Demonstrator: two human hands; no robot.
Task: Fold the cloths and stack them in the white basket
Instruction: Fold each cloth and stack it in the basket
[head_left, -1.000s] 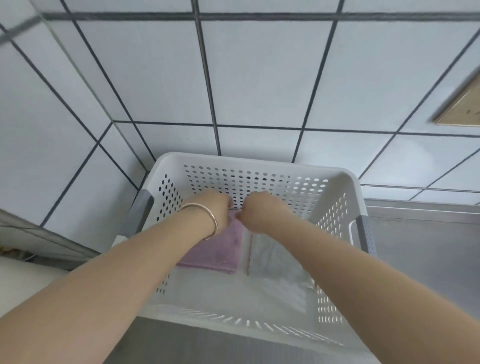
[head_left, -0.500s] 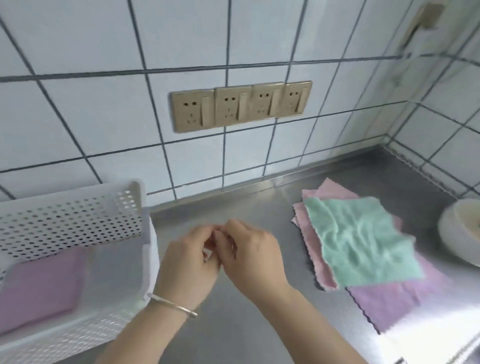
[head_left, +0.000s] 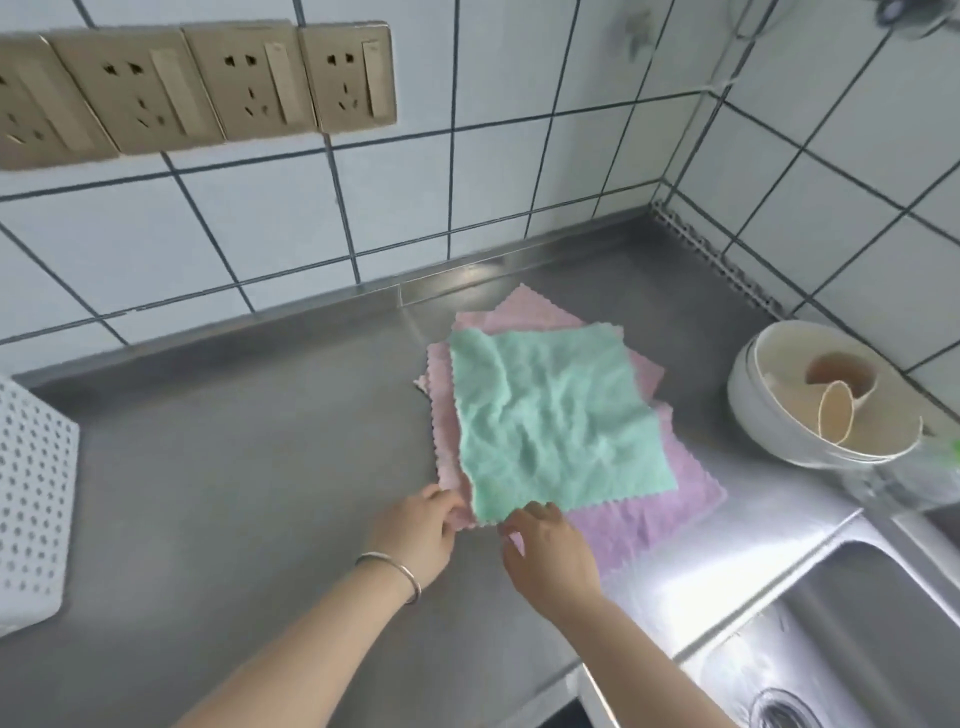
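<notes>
Now, hands (head_left: 480, 535) at green cloth (head_left: 550, 421) near edge

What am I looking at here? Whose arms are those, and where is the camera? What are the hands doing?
These are a person's two arms. The camera sits on the person's head and looks down, so you see what they see. Below is a shiny metal counter. On it lies a pile of cloths: a green cloth on top, pink cloths and a purple cloth under it. The left hand, with a bracelet on its wrist, touches the pile's near corner. The right hand reaches the green cloth's near edge. Neither has clearly picked anything up yet. The white basket peeks in at the left. A bowl and a sink are on the right.
</notes>
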